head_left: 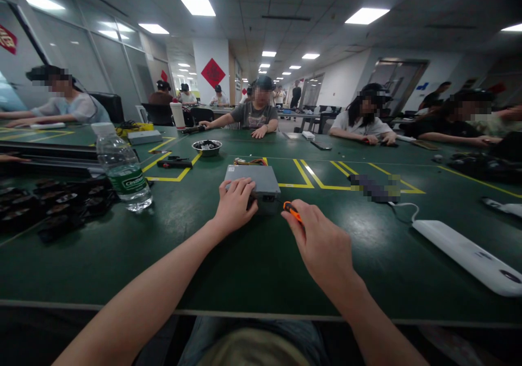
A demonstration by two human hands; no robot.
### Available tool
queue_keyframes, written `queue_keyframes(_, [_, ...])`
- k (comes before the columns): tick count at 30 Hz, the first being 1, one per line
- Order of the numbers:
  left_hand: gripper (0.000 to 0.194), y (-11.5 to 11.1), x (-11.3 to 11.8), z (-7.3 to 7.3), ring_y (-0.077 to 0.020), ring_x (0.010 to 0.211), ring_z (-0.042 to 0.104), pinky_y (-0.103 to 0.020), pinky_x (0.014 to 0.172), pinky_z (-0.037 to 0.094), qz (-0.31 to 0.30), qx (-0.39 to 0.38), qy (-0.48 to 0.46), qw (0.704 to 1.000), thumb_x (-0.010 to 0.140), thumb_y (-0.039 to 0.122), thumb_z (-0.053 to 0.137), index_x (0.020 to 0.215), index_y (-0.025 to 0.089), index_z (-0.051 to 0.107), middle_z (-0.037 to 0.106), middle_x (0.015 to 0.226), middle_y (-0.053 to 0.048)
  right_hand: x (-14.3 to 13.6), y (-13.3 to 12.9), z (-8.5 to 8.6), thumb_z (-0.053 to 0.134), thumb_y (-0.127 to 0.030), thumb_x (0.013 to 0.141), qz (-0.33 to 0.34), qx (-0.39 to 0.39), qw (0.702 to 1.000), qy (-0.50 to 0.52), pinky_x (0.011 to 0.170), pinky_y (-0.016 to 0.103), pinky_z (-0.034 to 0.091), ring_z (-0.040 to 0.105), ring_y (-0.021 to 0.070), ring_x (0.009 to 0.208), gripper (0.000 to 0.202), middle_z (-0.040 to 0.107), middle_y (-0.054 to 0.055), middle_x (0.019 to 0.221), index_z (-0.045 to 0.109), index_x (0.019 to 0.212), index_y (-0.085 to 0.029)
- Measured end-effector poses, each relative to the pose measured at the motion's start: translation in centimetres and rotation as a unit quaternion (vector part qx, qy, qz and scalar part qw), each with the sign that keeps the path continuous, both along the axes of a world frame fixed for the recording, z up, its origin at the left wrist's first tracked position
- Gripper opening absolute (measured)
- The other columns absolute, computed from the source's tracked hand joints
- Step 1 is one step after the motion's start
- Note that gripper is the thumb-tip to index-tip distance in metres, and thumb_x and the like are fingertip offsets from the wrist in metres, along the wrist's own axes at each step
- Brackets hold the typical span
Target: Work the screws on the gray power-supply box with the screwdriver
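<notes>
A grey metal power supply [264, 178] lies on the green table in front of me, with a bundle of coloured cables [249, 161] at its far side. My left hand [235, 205] grips its near left corner, fingers over the top and thumb against the front face. In my right hand [324, 241] is an orange and black screwdriver [292, 210], held just right of the power supply. Its thin shaft points toward the box's front; whether the tip touches is too dark to tell.
At left stand a water bottle [126, 170] and several black fans [61, 200]. Beyond are a metal bowl [207, 152] of small parts and a black tool [174, 162]. A white power bank [465, 254] with a cable lies right. Several people sit around the table [244, 279].
</notes>
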State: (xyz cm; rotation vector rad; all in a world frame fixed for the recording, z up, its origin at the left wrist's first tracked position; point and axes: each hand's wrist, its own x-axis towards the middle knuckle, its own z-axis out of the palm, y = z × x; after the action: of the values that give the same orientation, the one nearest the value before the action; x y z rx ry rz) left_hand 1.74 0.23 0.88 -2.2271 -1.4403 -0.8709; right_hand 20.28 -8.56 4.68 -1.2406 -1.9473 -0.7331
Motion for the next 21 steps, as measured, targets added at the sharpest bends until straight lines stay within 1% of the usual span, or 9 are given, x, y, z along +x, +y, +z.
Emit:
queue_keyframes(2, [0.037, 0.0, 0.0, 0.0, -0.0255, 0.119, 0.042, -0.046, 0.101, 0.02, -0.001, 0.001, 0.002, 1.0, 0.082, 0.03, 0.046, 0.117, 0.02, 0.05, 0.052, 0.127, -0.01, 0.6, 0.7, 0.6, 0.042, -0.034, 0.091, 0.039, 0.024, 0.998, -0.035, 0.049, 0.023, 0.045, 0.061, 0.0148, 0.059, 0.021, 0.063, 0.004, 0.074, 0.055, 0.092, -0.017])
queue_keyframes(4, [0.038, 0.0, 0.0, 0.0, -0.0258, 0.119, 0.042, -0.047, 0.101, 0.021, -0.002, 0.001, 0.003, 1.0, 0.082, 0.03, 0.046, 0.117, 0.019, 0.05, 0.052, 0.127, -0.01, 1.2, 1.2, 0.7, 0.044, -0.03, 0.088, 0.084, 0.039, 0.993, -0.072, 0.06, 0.028, 0.051, 0.063, 0.02, 0.079, 0.018, 0.063, 0.012, 0.096, 0.055, 0.092, -0.017])
queue_keyframes(6, [0.038, 0.0, 0.0, 0.0, -0.026, 0.119, 0.043, -0.047, 0.101, 0.021, -0.002, 0.001, 0.002, 1.0, 0.081, 0.03, 0.047, 0.118, 0.019, 0.05, 0.052, 0.127, -0.01, 1.8, 1.6, 0.4, 0.045, -0.024, 0.084, 0.148, 0.031, 0.982, -0.109, 0.07, 0.034, 0.053, 0.06, 0.024, 0.096, 0.019, 0.057, 0.017, 0.111, 0.055, 0.097, -0.016])
queue_keyframes(8, [0.039, -0.1, 0.0, 0.1, -0.0259, 0.119, 0.043, -0.047, 0.101, 0.022, -0.001, -0.001, 0.002, 1.0, 0.081, 0.03, 0.048, 0.118, 0.019, 0.049, 0.052, 0.127, -0.01, 2.7, 2.1, -0.4, 0.044, -0.018, 0.082, 0.217, 0.02, 0.963, -0.158, 0.073, 0.032, 0.054, 0.059, 0.0216, 0.101, 0.021, 0.057, 0.014, 0.116, 0.055, 0.101, -0.019])
queue_keyframes(9, [0.039, -0.1, 0.0, 0.1, -0.0257, 0.119, 0.043, -0.047, 0.101, 0.021, 0.0, -0.002, 0.003, 1.0, 0.081, 0.03, 0.048, 0.118, 0.019, 0.049, 0.052, 0.127, -0.009, 3.2, 2.5, -0.9, 0.044, -0.016, 0.083, 0.233, 0.012, 0.956, -0.176, 0.073, 0.03, 0.054, 0.059, 0.0195, 0.102, 0.024, 0.057, 0.011, 0.118, 0.056, 0.103, -0.022])
queue_keyframes(11, [0.039, -0.1, 0.1, 0.1, -0.0252, 0.119, 0.043, -0.046, 0.101, 0.021, 0.004, -0.003, 0.005, 1.0, 0.081, 0.03, 0.047, 0.118, 0.019, 0.049, 0.052, 0.127, -0.009, 4.1, 3.3, -1.8, 0.048, -0.019, 0.084, 0.253, 0.002, 0.949, -0.19, 0.076, 0.028, 0.055, 0.06, 0.0167, 0.102, 0.022, 0.059, 0.005, 0.116, 0.057, 0.102, -0.027])
queue_keyframes(13, [0.039, -0.1, 0.1, 0.2, -0.0249, 0.119, 0.043, -0.046, 0.102, 0.021, 0.006, -0.006, 0.009, 1.0, 0.081, 0.03, 0.048, 0.118, 0.019, 0.049, 0.052, 0.128, -0.009, 4.9, 4.0, -2.5, 0.05, -0.022, 0.084, 0.248, 0.0, 0.957, -0.149, 0.076, 0.027, 0.056, 0.062, 0.0149, 0.097, 0.018, 0.064, 0.002, 0.109, 0.06, 0.096, -0.029])
queue_keyframes(17, [0.039, -0.2, 0.1, 0.3, -0.0249, 0.122, 0.041, -0.046, 0.103, 0.02, 0.001, -0.012, 0.022, 1.0, 0.082, 0.029, 0.046, 0.12, 0.019, 0.048, 0.05, 0.129, -0.01, 5.4, 4.3, -3.3, 0.053, -0.019, 0.081, 0.264, 0.016, 0.958, -0.107, 0.076, 0.029, 0.057, 0.063, 0.0167, 0.096, 0.014, 0.065, 0.003, 0.107, 0.063, 0.089, -0.026])
queue_keyframes(21, [0.04, -0.4, 0.2, 0.4, -0.0249, 0.124, 0.038, -0.046, 0.105, 0.018, -0.002, -0.01, 0.035, 0.999, 0.083, 0.029, 0.044, 0.122, 0.017, 0.046, 0.048, 0.131, -0.011, 5.2, 3.5, -3.6, 0.052, -0.02, 0.083, 0.281, -0.046, 0.957, -0.053, 0.078, 0.027, 0.057, 0.064, 0.0154, 0.094, 0.016, 0.064, 0.004, 0.11, 0.063, 0.092, -0.026])
